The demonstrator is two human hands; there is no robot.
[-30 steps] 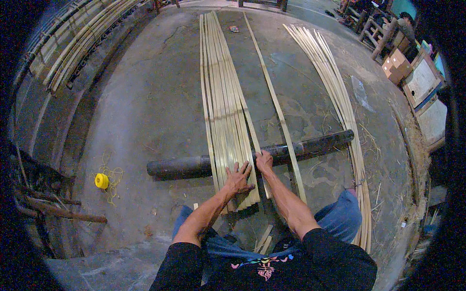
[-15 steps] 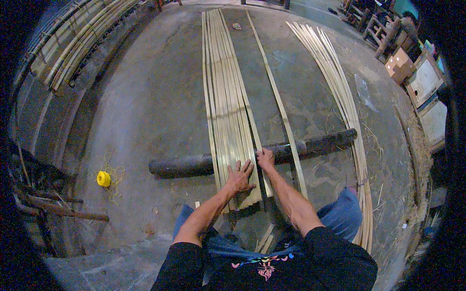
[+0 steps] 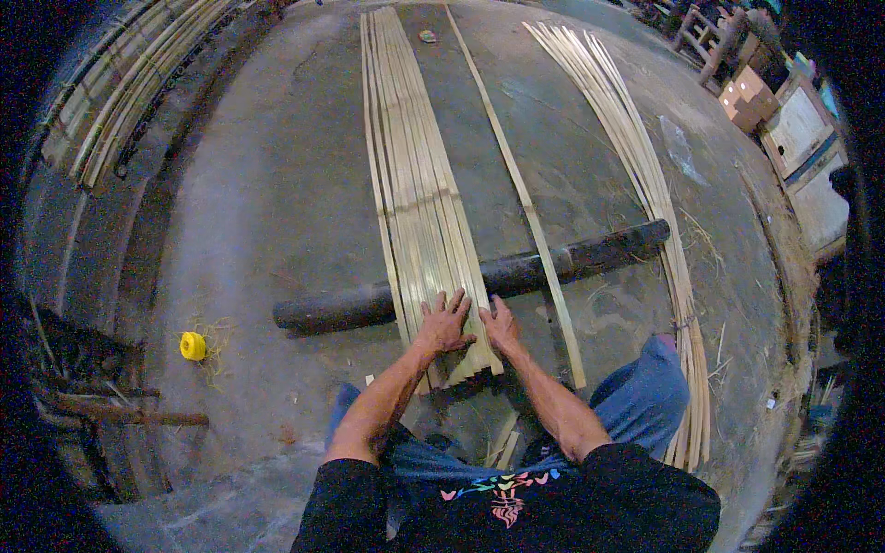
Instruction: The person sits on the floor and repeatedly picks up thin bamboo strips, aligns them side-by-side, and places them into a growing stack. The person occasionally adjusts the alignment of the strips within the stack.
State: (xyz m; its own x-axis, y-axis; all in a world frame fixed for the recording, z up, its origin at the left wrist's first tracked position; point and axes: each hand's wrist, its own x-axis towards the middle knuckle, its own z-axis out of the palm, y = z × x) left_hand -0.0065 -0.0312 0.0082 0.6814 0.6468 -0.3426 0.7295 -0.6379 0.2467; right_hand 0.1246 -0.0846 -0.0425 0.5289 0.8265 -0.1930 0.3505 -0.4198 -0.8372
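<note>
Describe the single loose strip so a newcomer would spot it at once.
Find the dark pole lying across the floor. Just right of the right hand, one long pale strip crosses over it. Unlike the strips side by side under the left hand and the bundle farther right, it lies alone.

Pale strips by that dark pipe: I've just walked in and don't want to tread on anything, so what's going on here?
A person's left hand lies spread on the near part of a row of long pale strips, which crosses over a dark pipe. The right hand is at the row's right edge. Farther right, a single strip lies apart across the pipe, and a bundle of strips runs by the pipe's right end. A yellow spool sits off to the left.
</note>
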